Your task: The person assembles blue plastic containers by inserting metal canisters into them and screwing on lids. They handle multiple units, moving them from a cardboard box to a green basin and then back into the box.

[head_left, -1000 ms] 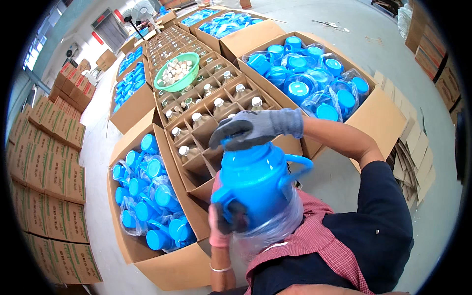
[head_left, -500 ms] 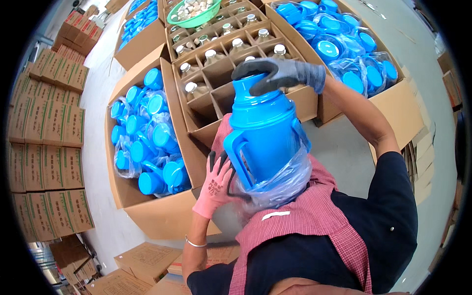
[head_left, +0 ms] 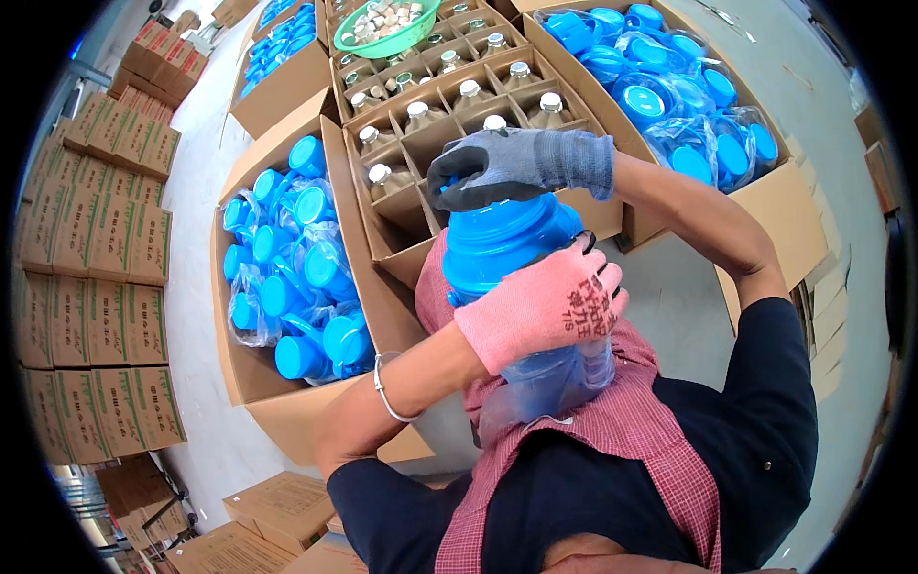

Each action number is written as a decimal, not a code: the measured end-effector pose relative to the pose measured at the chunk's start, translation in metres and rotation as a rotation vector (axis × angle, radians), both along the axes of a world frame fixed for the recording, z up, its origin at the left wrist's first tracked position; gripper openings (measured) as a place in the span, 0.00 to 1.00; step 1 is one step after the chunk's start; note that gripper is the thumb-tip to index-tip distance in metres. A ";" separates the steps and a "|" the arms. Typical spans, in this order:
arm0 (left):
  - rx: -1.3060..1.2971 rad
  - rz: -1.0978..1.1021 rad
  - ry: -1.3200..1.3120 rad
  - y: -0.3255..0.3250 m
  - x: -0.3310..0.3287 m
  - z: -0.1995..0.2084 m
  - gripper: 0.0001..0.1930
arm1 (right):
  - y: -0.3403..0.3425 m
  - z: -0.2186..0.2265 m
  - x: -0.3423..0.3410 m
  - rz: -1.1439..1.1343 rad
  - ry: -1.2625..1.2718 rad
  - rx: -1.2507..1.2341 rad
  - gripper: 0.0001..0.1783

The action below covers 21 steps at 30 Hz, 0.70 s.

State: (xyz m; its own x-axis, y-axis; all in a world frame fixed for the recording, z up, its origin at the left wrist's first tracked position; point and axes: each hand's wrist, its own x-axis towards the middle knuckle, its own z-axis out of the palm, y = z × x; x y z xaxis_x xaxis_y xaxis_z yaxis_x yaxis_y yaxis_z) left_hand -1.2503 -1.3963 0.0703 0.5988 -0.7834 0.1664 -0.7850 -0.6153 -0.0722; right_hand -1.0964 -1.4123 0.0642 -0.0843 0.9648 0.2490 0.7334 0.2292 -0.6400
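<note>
A blue plastic thermos jug [head_left: 502, 239] stands upright over my lap, with a clear plastic bag [head_left: 550, 383] around its lower part. My right hand [head_left: 516, 167], in a grey-blue glove with dark palm, is closed over the jug's neck and hides its top. Lower down, my left hand [head_left: 550, 301] in a pink glove reaches across the front of the jug, its fingers curled round the far right side. That hand covers most of the body, and the handles are mostly hidden.
A divided carton [head_left: 421, 251] of glass liners with white caps is just ahead. Cartons of blue jugs stand left [head_left: 382, 316] and right [head_left: 765, 206]. A green basin [head_left: 397, 43] holds small pale pieces. Stacked boxes [head_left: 100, 325] line the far left.
My left hand has moved from beside the jug's left handle to across its front. My right hand has shifted slightly left and down on the neck. The jug sits a little lower in view.
</note>
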 end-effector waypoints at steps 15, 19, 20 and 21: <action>-1.525 1.062 0.327 0.182 -0.060 -0.066 0.15 | -0.169 -0.006 0.025 -0.223 0.125 0.323 0.15; -1.988 1.146 0.597 0.166 -0.068 -0.148 0.14 | -0.142 0.013 0.026 0.039 -0.372 0.435 0.17; -2.002 1.134 0.622 0.157 -0.064 -0.158 0.13 | -0.135 0.018 0.026 0.144 -0.549 0.473 0.18; -1.997 1.117 0.632 0.151 -0.060 -0.162 0.13 | -0.126 0.024 0.024 0.254 -0.722 0.513 0.19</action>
State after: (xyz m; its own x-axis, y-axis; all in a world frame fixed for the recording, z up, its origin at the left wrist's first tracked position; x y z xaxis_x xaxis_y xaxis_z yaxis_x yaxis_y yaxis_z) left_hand -1.3107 -1.2455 -0.0917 0.7733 0.5662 -0.2854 0.0833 0.3555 0.9310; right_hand -1.0726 -1.5385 0.0878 -0.5800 0.6819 0.4457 0.8039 0.5676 0.1776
